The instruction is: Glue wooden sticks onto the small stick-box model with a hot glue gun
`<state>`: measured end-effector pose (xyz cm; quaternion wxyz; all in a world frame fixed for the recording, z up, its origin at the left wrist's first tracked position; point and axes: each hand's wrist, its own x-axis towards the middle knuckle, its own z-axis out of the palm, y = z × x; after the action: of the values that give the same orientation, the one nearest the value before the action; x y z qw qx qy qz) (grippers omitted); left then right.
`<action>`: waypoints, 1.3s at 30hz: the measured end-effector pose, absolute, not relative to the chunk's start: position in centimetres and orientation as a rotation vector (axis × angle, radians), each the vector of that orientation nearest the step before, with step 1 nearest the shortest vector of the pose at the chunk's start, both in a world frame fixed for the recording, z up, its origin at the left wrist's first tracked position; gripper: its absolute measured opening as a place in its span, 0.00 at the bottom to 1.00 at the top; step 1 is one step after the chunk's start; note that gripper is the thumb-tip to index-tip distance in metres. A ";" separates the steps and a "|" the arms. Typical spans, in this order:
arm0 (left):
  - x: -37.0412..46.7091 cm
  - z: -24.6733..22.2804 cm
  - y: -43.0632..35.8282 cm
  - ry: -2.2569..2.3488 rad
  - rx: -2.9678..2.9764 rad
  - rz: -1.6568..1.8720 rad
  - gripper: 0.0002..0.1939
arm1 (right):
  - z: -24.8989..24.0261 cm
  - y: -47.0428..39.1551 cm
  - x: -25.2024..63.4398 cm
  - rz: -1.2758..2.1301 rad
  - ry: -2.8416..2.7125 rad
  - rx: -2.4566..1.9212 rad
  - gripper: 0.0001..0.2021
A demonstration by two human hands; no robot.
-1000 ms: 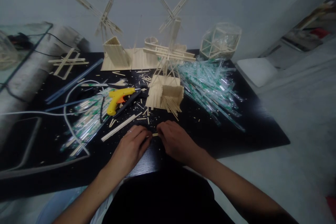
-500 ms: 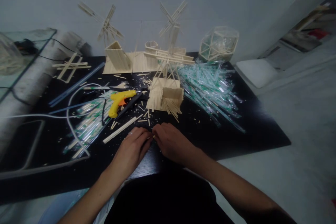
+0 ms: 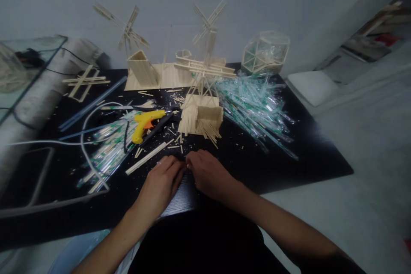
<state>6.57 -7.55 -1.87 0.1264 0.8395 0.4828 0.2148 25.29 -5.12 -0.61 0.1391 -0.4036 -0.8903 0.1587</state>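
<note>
My left hand point(image 3: 165, 176) and my right hand point(image 3: 205, 173) meet at the near edge of the black table point(image 3: 276, 167), fingertips almost touching. Both have closed fingers around something small and pale, mostly hidden between them. Beyond them stands a wooden stick model point(image 3: 201, 111) with a crossed-blade top and an open box part holding short sticks. To the left of that model lies a yellow glue gun point(image 3: 144, 123). Two long pale sticks point(image 3: 149, 158) rest just beyond my left hand.
Wrapped stick bundles point(image 3: 257, 102) lie at the right, more point(image 3: 111, 154) at the left under a white cable point(image 3: 84, 137). Windmill-like models point(image 3: 144, 72) stand at the back, beside a many-sided frame point(image 3: 266, 53). A crossed stick piece point(image 3: 85, 81) lies far left.
The whole view has shifted very slightly. My hands stay together in nearly the same place, and the objects on the table have not moved.
</note>
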 end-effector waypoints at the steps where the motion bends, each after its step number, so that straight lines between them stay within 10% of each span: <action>1: 6.6 -1.9 -7.6 1.407 2.447 0.628 0.09 | -0.7 -5.1 25.3 0.461 -2.564 -1.161 0.09; 39: 7.1 -2.2 -8.2 1.539 2.452 0.585 0.08 | -1.2 -5.6 25.1 0.414 -2.477 -1.210 0.09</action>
<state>7.08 -8.23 -2.19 0.0937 0.8265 0.5188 0.1973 25.13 -5.65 -1.20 0.1760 -0.4272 -0.8747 0.1461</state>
